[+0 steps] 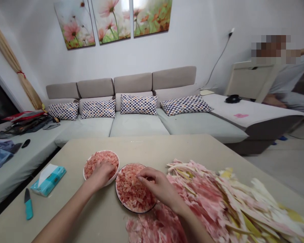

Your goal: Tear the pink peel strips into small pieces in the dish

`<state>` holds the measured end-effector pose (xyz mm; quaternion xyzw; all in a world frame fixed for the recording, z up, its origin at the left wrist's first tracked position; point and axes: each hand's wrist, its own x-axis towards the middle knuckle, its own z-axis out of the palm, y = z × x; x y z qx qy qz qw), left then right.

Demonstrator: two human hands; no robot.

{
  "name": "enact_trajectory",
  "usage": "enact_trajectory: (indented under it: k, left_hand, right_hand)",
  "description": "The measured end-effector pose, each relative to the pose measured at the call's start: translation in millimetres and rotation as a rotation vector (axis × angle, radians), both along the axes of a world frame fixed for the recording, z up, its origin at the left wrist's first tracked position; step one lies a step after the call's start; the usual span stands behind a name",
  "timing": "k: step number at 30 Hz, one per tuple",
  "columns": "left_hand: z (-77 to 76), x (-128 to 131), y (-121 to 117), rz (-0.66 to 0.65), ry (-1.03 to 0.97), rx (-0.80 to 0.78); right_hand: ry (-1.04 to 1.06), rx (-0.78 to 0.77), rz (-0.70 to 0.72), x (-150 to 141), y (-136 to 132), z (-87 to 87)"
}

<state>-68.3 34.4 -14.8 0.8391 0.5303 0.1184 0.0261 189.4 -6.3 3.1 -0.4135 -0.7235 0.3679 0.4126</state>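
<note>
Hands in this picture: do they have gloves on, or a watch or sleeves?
The left hand and the right hand are bare, with no gloves. No ring, watch or bracelet shows on them. The arms are bare too, and no sleeve shows anywhere down to the bottom edge of the picture.

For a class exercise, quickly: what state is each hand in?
Left hand: curled on flakes in the left bowl; holding unclear.
Right hand: fingers bunched on flakes in the right bowl; holding unclear.
</note>
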Motion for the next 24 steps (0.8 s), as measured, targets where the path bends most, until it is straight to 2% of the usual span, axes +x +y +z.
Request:
enact_trajectory:
  k: [5, 9, 13, 17, 20, 24]
  left_hand:
    - [12.0, -8.8, 2.4, 0.049, -0.052, 0.045]
    - [19.3, -6.0, -1.5, 0.079, -0.281, 0.129]
    - [14.0, 18.2, -11.5, 0.08, -0.592, 0.104]
    - [6.6, 48.4, -24.3, 0.046, -0.856, -0.072]
    - [4.7, 62.9, -32.1, 0.012, -0.905, -0.096]
    - [6.4, 69.5, -37.7, -0.03, -0.845, -0.072]
  right_hand:
    - [0.021, -0.005, 0.012, 2.8, -2.4, 1.3]
    - [0.026, -0.007, -0.008, -2.0, 3.8, -6.9]
    - [0.093, -0.029, -0.033, -9.8, 9.5, -14.6]
    - [0.156, -0.035, 0.013, -11.9, 8.3, -10.7]
    - [0.195, -0.049, 0.035, -10.1, 7.3, -7.0]
    - [0.178, -0.089, 0.051, -6.7, 8.8, -7.9]
